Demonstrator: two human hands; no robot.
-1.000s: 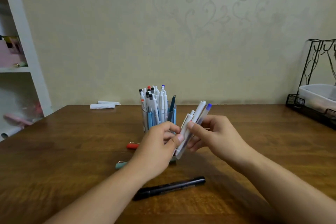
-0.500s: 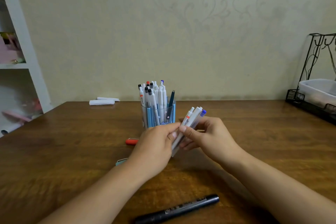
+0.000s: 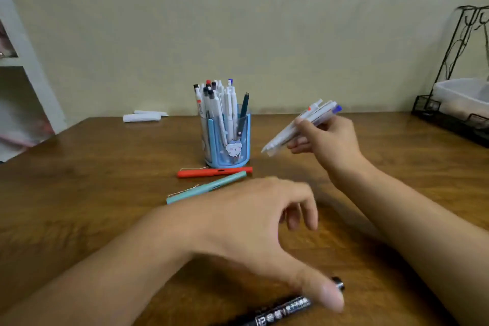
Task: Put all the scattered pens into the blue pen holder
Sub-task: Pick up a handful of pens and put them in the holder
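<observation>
**Pens on wood desk, one bunch in hand**

Wooden table (image 3: 79,193) is standing against a pale patterned wall. Blue pen holder (image 3: 227,140) is standing upright near the table's middle, w/ a cartoon cat picture on its front; approx. a dozen pens are standing inside, mostly white, exact count not clear.

Right hand (image 3: 328,143) is gripping a bunch of white pens (image 3: 296,127), 3 or so, tilted, to the right of the holder and apart from it.

Left hand (image 3: 254,225) is hovering w/ fingers relaxed and spread, holding nothing, thumb just over the black marker (image 3: 280,312). The marker is carrying white printed characters, too blurred to read.

Lying in front of the holder: 1 red pen (image 3: 214,172) touching its base, 1 teal pen (image 3: 206,188) just beside.
</observation>
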